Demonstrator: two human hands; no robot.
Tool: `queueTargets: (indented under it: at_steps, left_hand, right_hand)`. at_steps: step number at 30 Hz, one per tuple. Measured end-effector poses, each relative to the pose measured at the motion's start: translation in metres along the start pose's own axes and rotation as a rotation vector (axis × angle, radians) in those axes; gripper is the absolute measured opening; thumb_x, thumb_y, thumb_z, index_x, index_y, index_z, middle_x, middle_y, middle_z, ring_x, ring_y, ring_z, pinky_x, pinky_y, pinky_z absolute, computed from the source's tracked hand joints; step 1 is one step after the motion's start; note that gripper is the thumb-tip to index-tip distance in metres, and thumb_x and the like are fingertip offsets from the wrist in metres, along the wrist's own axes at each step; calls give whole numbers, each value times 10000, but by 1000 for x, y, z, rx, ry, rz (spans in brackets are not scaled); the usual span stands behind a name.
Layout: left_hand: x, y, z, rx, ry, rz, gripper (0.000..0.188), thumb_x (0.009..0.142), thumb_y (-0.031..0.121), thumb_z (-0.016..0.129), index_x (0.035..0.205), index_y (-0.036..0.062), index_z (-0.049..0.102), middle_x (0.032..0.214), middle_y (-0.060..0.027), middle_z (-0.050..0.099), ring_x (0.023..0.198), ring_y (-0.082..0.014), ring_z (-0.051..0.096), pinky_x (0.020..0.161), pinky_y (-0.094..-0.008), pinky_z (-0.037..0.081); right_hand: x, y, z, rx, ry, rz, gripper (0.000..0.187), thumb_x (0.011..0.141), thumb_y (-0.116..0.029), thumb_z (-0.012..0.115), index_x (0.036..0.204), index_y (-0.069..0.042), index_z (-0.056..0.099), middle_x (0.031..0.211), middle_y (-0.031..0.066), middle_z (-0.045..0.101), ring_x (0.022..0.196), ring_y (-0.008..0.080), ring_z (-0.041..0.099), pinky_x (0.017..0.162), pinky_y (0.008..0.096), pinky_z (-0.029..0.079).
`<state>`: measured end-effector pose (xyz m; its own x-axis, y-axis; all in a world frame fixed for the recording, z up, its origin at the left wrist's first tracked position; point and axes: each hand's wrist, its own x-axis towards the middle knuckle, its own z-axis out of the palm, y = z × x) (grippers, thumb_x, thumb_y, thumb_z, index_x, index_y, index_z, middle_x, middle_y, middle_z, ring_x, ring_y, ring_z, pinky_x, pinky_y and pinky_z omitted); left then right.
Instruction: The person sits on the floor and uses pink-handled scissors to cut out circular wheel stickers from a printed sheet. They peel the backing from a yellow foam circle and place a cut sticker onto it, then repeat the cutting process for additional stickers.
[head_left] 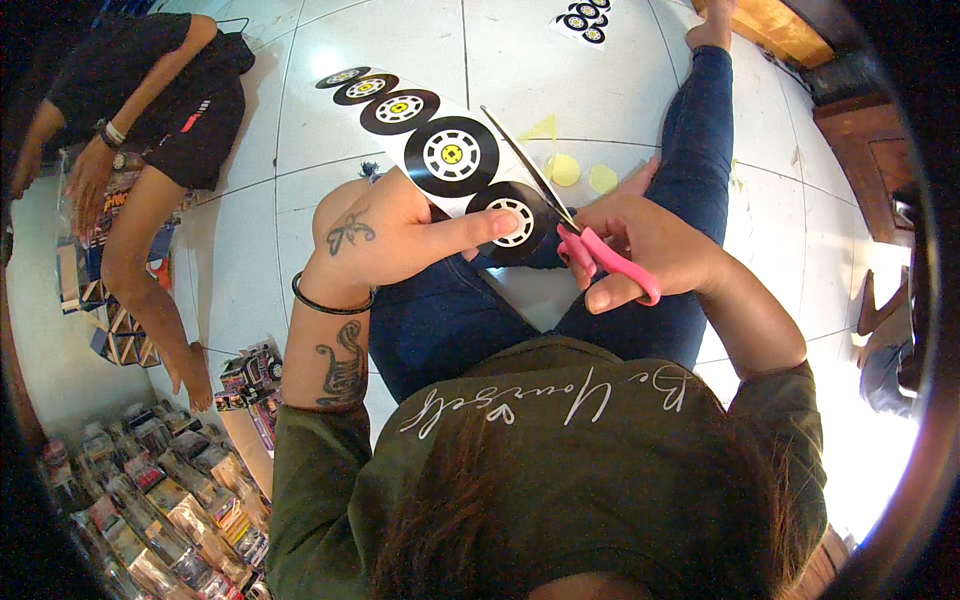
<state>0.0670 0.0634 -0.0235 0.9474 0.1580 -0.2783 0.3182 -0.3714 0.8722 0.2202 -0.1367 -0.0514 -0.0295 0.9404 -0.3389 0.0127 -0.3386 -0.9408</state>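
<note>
My left hand pinches a white strip printed with a row of black wheel stickers, its thumb pressed on the wheel nearest me. From there the strip runs away toward the far left, over the floor. In my right hand are pink-handled scissors, fingers through the loops. The scissors' blades point to the far left and lie along the strip's right edge, next to the wheel under my thumb. Whether the blades are parted is hard to make out.
Yellow round paper pieces lie on the white tiled floor beyond my right hand. Another sheet of wheel stickers is farther off. At left, a person in black sits close by. Many packaged items fill the lower left.
</note>
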Motion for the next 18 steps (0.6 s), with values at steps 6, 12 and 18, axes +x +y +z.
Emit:
queueTargets:
  at_steps: [6, 12, 18]
  left_hand:
    - [2, 1, 2, 2, 12, -21, 333, 792, 440, 641, 802, 108, 657, 623, 29, 625, 574, -48, 586, 520, -195, 413]
    - [2, 1, 0, 4, -29, -1, 332, 799, 429, 638, 805, 98, 654, 631, 23, 624, 572, -54, 577, 519, -199, 410]
    - [2, 3, 4, -83, 19, 48, 316, 800, 402, 646, 811, 86, 654, 632, 23, 622, 566, -56, 575, 511, -202, 409]
  right_hand:
    - [-1, 3, 2, -23, 43, -13, 477, 630, -464, 775, 686, -33, 580, 596, 2, 535, 547, 81, 480, 475, 229, 344]
    - [-2, 2, 4, -46, 74, -11, 501, 617, -488, 774, 662, -36, 561, 576, -11, 507, 537, 76, 458, 469, 228, 326]
    - [-3, 2, 5, -64, 91, -21, 517, 606, -509, 770, 662, -40, 559, 571, -8, 500, 533, 81, 452, 467, 233, 317]
